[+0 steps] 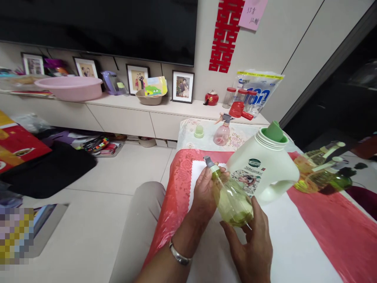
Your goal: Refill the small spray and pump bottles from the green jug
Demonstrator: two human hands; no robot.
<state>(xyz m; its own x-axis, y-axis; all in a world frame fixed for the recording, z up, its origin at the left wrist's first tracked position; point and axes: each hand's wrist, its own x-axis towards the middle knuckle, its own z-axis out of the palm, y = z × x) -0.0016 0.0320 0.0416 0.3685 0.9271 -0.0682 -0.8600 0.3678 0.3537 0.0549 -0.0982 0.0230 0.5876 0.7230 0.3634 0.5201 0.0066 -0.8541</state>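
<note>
A see-through yellow-green spray bottle (pixel 232 198) with a grey nozzle is tilted between my hands, its head up and to the left. My left hand (pixel 206 188) is wrapped round its neck. Fingers of my right hand (pixel 253 239) close on the bottle's base from the right. Just behind it stands a large pale green detergent jug (pixel 265 169), its mouth uncapped and its green spout showing. Beyond, on the flowered cloth, are a pink spray bottle (pixel 222 133) and a light green cap (pixel 199 132).
Several pump bottles (pixel 319 173) stand at the table's right. A white sheet (pixel 282 239) lies over the red table cover (pixel 338 236). The cabinet behind bears a pink basin (pixel 70 87), picture frames, a red pot (pixel 211 98) and red-lidded jars (pixel 229 97).
</note>
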